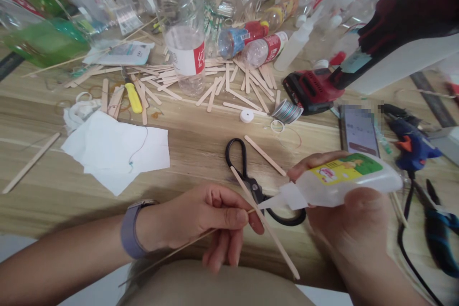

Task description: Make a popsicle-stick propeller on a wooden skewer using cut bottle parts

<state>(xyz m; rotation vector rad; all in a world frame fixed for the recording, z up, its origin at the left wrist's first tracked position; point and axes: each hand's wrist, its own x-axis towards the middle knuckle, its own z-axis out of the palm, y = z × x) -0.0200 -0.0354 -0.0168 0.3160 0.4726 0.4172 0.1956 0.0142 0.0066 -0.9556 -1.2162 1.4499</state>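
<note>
My left hand [222, 217] pinches a thin wooden skewer [179, 247] between thumb and finger. The skewer's tip meets a flat popsicle stick [276, 239] that lies slantwise across it. My right hand [344, 220] is wrapped round a clear glue bottle [344, 179] with a yellow and green label, tilted to the left. Its white nozzle points at the spot where skewer and stick cross. Beneath them, black-handled scissors [236, 146] rest on the table. Another popsicle stick [263, 154] lies just beyond the scissors.
White paper sheets [118, 153] lie at the left. Behind are scattered popsicle sticks, a tall plastic bottle [184, 52] and a yellow-handled tool [134, 98]. A red and black power tool [315, 88], a phone [358, 129], a blue glue gun [412, 146] and pliers [439, 234] are on the right.
</note>
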